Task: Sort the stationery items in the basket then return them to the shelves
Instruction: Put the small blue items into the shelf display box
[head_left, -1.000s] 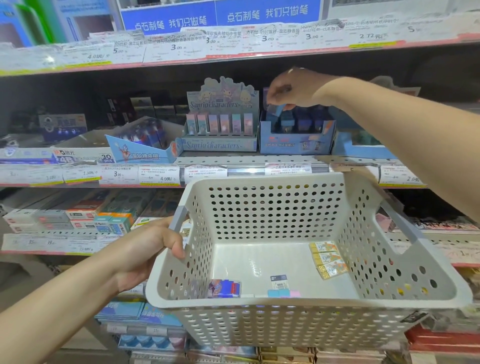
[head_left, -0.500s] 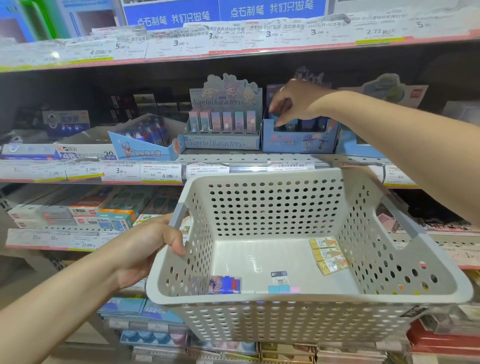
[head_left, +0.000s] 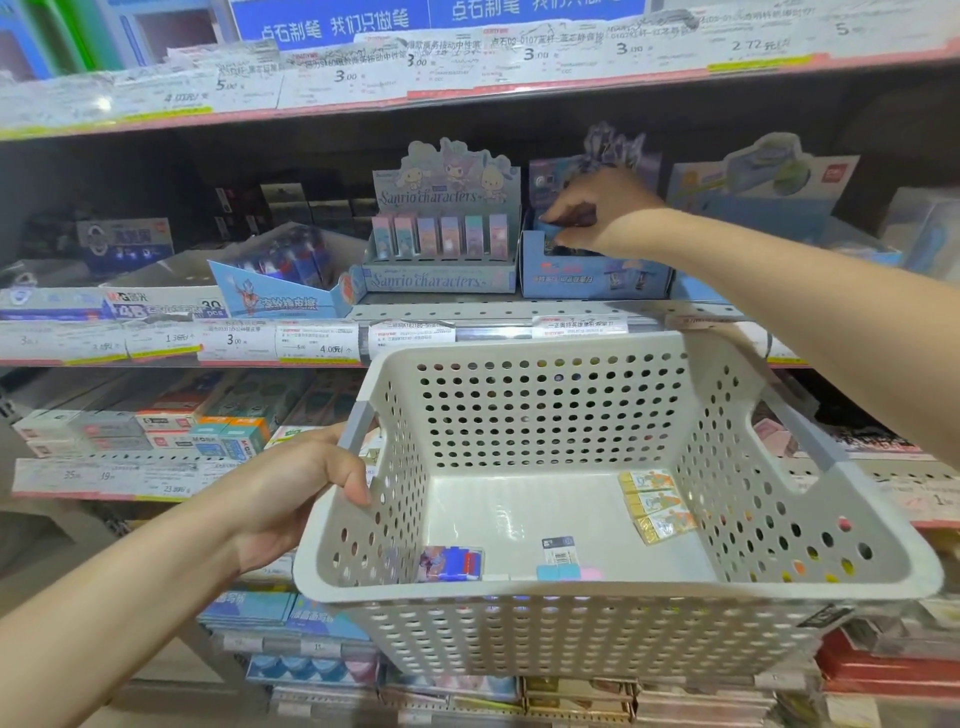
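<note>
A single head-worn wide-angle camera faces forward and slightly down, close to the perforated basket (head_left: 597, 613) at chest height, with the stationery shelves (head_left: 467, 306) just beyond the basket filling the background.

The right hand (head_left: 597, 213) reaches into a blue cardboard display box (head_left: 592, 273), its fingertips hidden among the contents, so whether it grips anything cannot be told. The near rim of the white perforated plastic basket (head_left: 571, 597) cuts off a small pastel blue-and-pink packet (head_left: 566, 571). The left hand's (head_left: 291, 488) fingers lie hidden behind the grey basket handle (head_left: 356, 428). Price labels above both hands are too blurred to read.
</note>
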